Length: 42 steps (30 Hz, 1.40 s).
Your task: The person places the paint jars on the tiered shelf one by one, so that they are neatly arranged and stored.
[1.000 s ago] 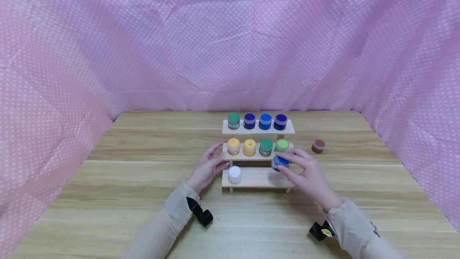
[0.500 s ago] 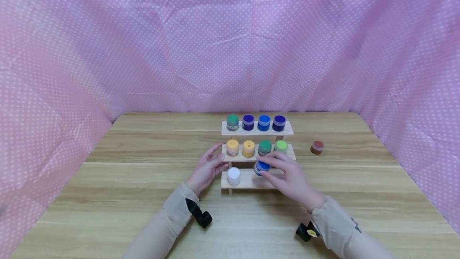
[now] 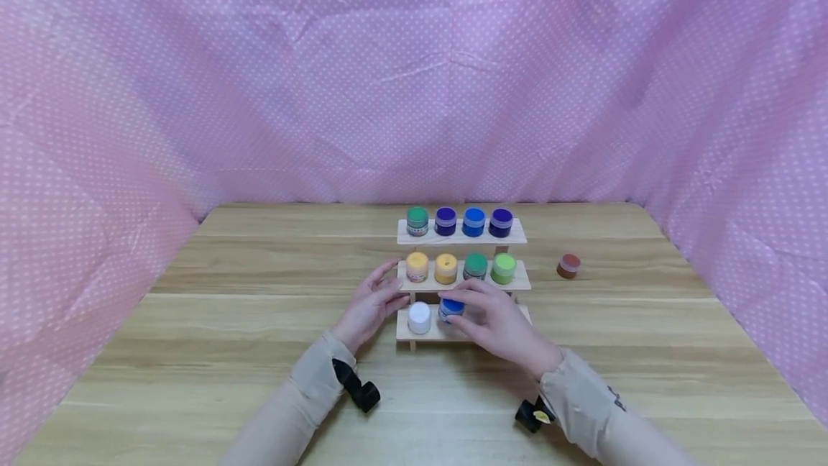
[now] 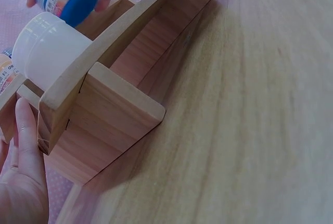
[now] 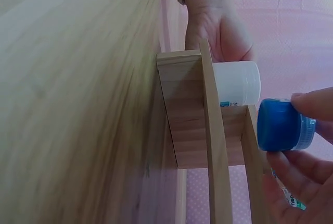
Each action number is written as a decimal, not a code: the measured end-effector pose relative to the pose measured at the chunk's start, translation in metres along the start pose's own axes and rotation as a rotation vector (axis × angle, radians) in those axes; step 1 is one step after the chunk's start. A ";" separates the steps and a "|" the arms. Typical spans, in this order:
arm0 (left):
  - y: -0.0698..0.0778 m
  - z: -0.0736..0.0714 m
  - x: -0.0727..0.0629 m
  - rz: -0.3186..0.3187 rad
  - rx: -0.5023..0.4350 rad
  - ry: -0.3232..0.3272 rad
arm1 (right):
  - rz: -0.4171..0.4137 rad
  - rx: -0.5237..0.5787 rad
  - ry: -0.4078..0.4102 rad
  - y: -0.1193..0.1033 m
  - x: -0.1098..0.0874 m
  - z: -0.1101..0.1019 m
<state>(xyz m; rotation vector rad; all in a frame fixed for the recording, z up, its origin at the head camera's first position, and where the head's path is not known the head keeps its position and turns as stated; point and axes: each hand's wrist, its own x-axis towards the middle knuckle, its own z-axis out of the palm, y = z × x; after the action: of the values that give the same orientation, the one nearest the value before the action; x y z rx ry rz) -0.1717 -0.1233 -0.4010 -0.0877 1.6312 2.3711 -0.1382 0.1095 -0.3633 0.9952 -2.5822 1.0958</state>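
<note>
A three-tier wooden stand (image 3: 462, 240) holds small paint jars. My left hand (image 3: 367, 311) is at its left end, thumb and fingers about the end of the middle tier; the fingertips are partly hidden. My right hand (image 3: 501, 322) pinches a blue paint jar (image 5: 281, 125) between thumb and fingers. That jar hangs just above the lowest tier, right of a white jar (image 3: 419, 318) standing there. Two yellow jars (image 3: 445, 269), a dark green jar (image 3: 475, 266) and a light green jar (image 3: 504, 269) line the middle tier.
On the top tier stand a green jar (image 3: 417, 221), two purple jars (image 3: 501, 222) and a blue jar (image 3: 474, 222). A brown jar (image 3: 568, 266) sits on the wooden table (image 3: 259, 272) right of the stand. Pink dotted cloth (image 3: 414, 92) hangs behind.
My right hand has carried the blue jar leftward and slightly down, from the lowest tier's right end towards the white jar. My left hand has stayed at the stand's left end.
</note>
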 end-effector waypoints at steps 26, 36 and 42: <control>0.001 0.000 0.000 -0.003 0.022 -0.013 | 0.090 -0.080 -0.074 0.005 -0.002 0.008; 0.002 0.000 0.001 -0.006 0.033 -0.011 | 0.099 -0.062 -0.094 0.007 -0.002 0.009; 0.002 0.000 0.001 -0.007 0.026 -0.011 | 0.089 -0.055 -0.096 0.007 -0.002 0.009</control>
<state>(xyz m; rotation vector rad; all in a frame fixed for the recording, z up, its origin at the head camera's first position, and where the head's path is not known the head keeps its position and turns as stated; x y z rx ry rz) -0.1733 -0.1239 -0.3990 -0.0749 1.6543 2.3403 -0.1402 0.1076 -0.3748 0.9517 -2.7419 1.0144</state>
